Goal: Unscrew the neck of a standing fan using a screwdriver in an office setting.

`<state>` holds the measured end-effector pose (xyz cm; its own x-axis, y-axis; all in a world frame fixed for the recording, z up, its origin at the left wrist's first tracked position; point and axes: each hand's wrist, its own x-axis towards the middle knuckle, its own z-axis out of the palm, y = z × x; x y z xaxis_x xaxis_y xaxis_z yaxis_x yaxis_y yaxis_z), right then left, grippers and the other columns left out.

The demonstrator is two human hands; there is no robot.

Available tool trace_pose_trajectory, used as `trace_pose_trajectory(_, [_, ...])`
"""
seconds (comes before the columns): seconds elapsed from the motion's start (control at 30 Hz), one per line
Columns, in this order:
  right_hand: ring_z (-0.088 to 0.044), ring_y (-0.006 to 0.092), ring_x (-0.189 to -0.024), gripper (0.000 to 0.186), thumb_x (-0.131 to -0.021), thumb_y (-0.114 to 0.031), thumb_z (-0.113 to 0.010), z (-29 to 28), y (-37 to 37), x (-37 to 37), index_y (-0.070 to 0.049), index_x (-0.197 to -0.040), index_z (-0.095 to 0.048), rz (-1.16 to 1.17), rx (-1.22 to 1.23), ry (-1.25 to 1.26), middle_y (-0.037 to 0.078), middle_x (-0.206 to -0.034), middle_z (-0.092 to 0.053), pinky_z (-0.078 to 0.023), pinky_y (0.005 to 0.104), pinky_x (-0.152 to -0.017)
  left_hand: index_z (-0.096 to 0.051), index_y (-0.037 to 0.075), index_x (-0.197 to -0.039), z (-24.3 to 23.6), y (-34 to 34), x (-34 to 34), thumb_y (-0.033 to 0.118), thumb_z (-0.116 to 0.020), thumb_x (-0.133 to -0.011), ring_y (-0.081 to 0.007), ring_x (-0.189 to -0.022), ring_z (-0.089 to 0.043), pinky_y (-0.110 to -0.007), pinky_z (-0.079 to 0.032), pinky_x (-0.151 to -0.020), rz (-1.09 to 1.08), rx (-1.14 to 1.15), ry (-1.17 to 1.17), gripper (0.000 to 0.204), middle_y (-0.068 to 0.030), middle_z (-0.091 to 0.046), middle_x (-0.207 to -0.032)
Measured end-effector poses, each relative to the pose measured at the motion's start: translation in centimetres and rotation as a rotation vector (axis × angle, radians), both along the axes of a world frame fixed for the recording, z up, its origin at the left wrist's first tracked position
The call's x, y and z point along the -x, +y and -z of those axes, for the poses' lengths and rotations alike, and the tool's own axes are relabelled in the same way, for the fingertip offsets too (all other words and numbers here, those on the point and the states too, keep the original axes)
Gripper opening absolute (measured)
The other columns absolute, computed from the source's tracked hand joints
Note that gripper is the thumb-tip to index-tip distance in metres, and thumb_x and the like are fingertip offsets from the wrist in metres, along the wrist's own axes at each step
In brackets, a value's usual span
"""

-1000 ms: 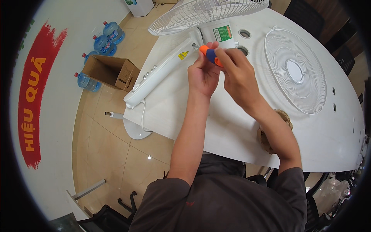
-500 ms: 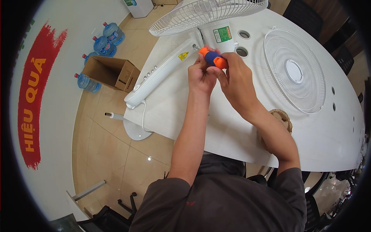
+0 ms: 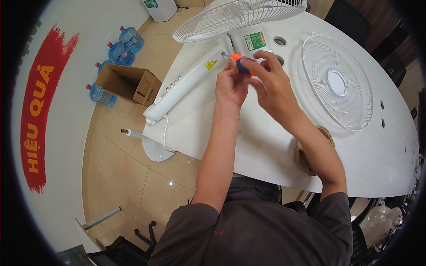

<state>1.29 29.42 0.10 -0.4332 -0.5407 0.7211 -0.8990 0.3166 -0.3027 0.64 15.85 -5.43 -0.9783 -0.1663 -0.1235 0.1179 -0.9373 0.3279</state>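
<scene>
An orange-and-blue screwdriver (image 3: 244,65) points up and left, its shaft meeting the neck of a white fan stand (image 3: 186,82) that lies across the table. My left hand (image 3: 230,88) is closed around the front of the handle, close to the shaft. At the rear of the handle, my right hand (image 3: 277,91) has its fingers bent about it, the grip looser than the left one's. Exactly where its fingertips touch is partly hidden. The fan head with its white wire grille (image 3: 239,17) stands just beyond both hands.
A separate round fan grille (image 3: 338,82) lies on the white table (image 3: 266,146) at right. Brown moulded packaging (image 3: 304,159) sits by my right forearm. A round white base (image 3: 157,150) is below the table's left edge. A cardboard box (image 3: 128,84) and water bottles (image 3: 120,53) stand on the floor.
My right hand has loosened and shifted its fingers on the handle, with the index finger raised. The screwdriver and my left hand stay at nearly the same spot.
</scene>
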Motion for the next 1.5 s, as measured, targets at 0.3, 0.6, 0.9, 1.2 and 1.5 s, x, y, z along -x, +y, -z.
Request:
trace_pose_trajectory(0.3, [-0.062, 0.0374, -0.089, 0.042, -0.082, -0.004, -0.069, 0.9, -1.2, -0.7, -0.002, -0.122, -0.055, 0.258, -0.002, -0.396, 0.019, -0.107, -0.057, -0.053, 0.0414, -0.069, -0.046, -0.002, -0.131, 0.7, 1.2, -0.1, 0.017, -0.045, -0.103, -0.0302, -0.112, -0.058, -0.042, -0.052, -0.099, -0.038, -0.313, 0.136, 0.033, -0.0160, -0.058, -0.114])
trace_pose_trajectory(0.6, [-0.059, 0.0340, -0.094, 0.048, -0.071, 0.005, -0.067, 1.1, 0.5, 1.7, -0.009, -0.116, -0.059, -0.087, -0.133, 0.179, 0.021, -0.123, -0.053, -0.054, 0.0408, -0.074, -0.053, 0.000, -0.120, 0.0, -0.7, -0.5, 0.031, -0.048, -0.103, -0.0226, -0.103, -0.060, -0.037, -0.052, -0.092, 0.085, 0.183, -0.028, 0.036, -0.0100, -0.059, -0.114])
trace_pose_trajectory(0.9, [-0.060, 0.0392, -0.094, 0.037, -0.087, -0.006, -0.067, 1.4, -1.5, -2.0, 0.001, -0.121, -0.053, 0.101, 0.125, -0.485, 0.021, -0.109, -0.053, -0.052, 0.0449, -0.073, -0.049, -0.001, -0.127, 1.7, 1.5, -0.7, 0.019, -0.050, -0.102, -0.0211, -0.102, -0.058, -0.035, -0.049, -0.097, 0.023, -0.443, 0.280, 0.032, -0.0098, -0.060, -0.107])
trace_pose_trajectory(1.2, [-0.054, 0.0312, -0.091, 0.032, -0.070, 0.001, -0.065, 1.1, -0.1, 1.2, 0.001, -0.102, -0.061, 0.058, -0.080, 0.140, 0.017, -0.115, -0.053, -0.052, 0.0381, -0.074, -0.061, -0.005, -0.117, 0.9, -5.3, -3.4, 0.020, -0.065, -0.092, -0.0256, -0.101, -0.060, -0.036, -0.048, -0.095, -0.906, 1.445, -0.249, 0.035, -0.0126, -0.063, -0.111])
trace_pose_trajectory(1.5, [-0.053, 0.0288, -0.094, 0.028, -0.071, 0.001, -0.066, 0.8, 0.2, 1.2, -0.002, -0.098, -0.064, -0.027, -0.114, 0.145, 0.014, -0.121, -0.053, -0.052, 0.0361, -0.076, -0.049, -0.002, -0.139, -2.9, -14.4, 5.2, 0.029, -0.085, -0.073, -0.0263, -0.126, -0.049, -0.036, -0.042, -0.103, 0.358, 1.691, -0.157, 0.081, -0.0176, -0.049, -0.141])
